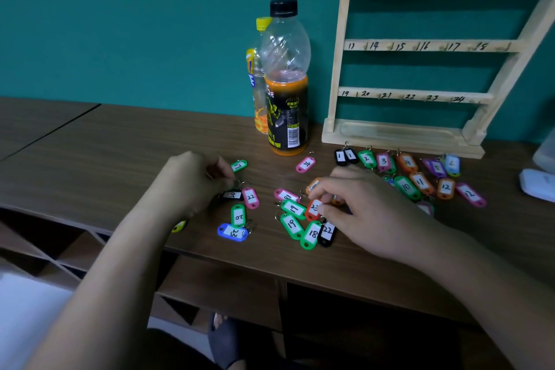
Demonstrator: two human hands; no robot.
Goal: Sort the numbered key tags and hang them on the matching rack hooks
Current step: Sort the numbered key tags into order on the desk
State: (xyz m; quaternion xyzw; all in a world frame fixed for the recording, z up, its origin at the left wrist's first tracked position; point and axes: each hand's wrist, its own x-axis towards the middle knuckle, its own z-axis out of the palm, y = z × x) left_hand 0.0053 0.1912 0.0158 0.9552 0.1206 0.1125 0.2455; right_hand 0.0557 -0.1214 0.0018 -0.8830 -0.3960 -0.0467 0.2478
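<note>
The wall across the upper left was teal. The worktop was dark brown wood grain. At upper right the rack was pale wood with black handwritten numbers. The key tags were green, pink, orange, black, blue, red and purple, with white labels.

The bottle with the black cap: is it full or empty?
Partly full. The bottle shows orange drink only in its lower, labelled part; the clear upper part holds none.
</note>
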